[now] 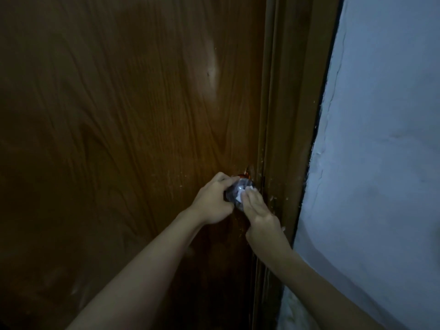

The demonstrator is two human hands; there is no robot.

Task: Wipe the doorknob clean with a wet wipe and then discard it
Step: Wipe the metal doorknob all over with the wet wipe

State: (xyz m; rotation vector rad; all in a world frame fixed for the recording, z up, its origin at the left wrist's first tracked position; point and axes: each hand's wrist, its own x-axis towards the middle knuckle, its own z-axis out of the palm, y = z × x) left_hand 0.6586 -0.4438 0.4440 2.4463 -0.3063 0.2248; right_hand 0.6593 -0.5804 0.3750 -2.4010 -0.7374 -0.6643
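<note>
A shiny round metal doorknob (234, 189) sticks out of the brown wooden door (119, 115) near its right edge. My left hand (212, 201) grips the knob from the left, fingers curled around it. My right hand (256, 207) presses a small white wet wipe (241, 194) against the knob's front right side. Most of the wipe is hidden under my fingers, and both hands cover a large part of the knob.
The wooden door frame (285, 139) runs down just right of the knob. A pale blue-white wall (381, 163) fills the right side. The scene is dim.
</note>
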